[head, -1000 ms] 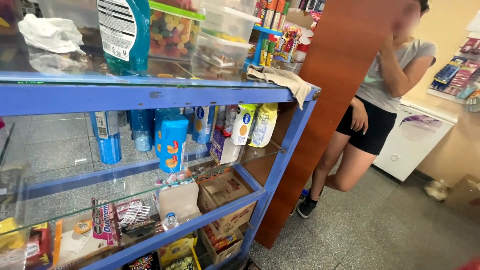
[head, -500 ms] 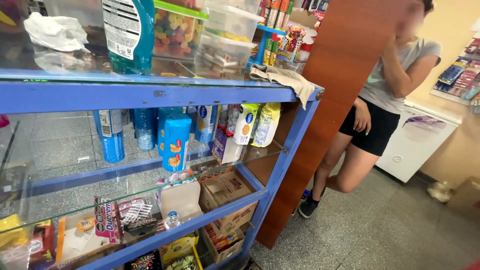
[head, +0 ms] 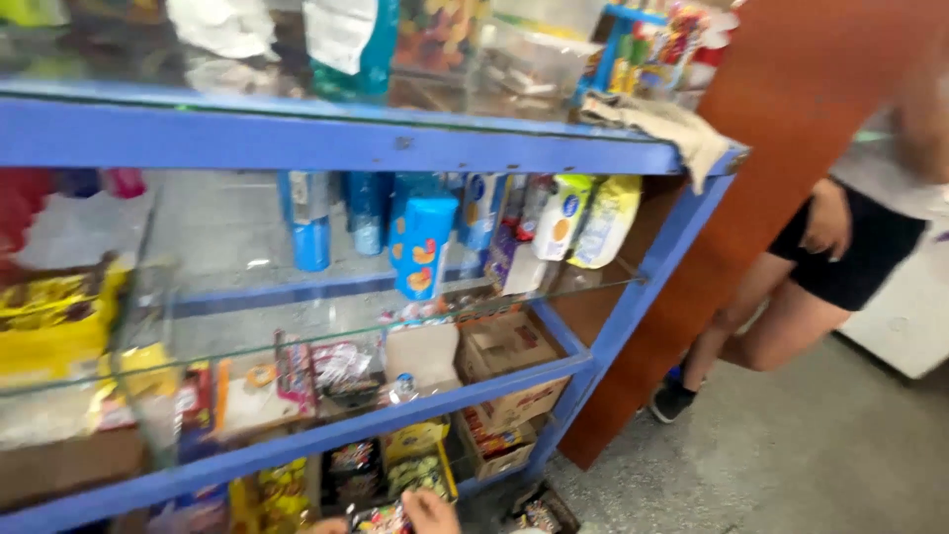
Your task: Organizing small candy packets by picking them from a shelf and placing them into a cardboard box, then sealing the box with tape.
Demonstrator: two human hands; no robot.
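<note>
Only the top of one hand [head: 427, 512] shows at the bottom edge; which hand it is and whether it grips cannot be told. The snack packets [head: 381, 518] just beside its fingers are cut off and blurred. Up and right of the hand, a bystander [head: 840, 247] is cropped above the waist. The teal bottle [head: 351, 44] far above loses its top to the frame.

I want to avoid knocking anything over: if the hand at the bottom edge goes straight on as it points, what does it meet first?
Probably the small colourful packet just before the hand, low in the blue cabinet; they may already touch, depth is unclear.
</note>
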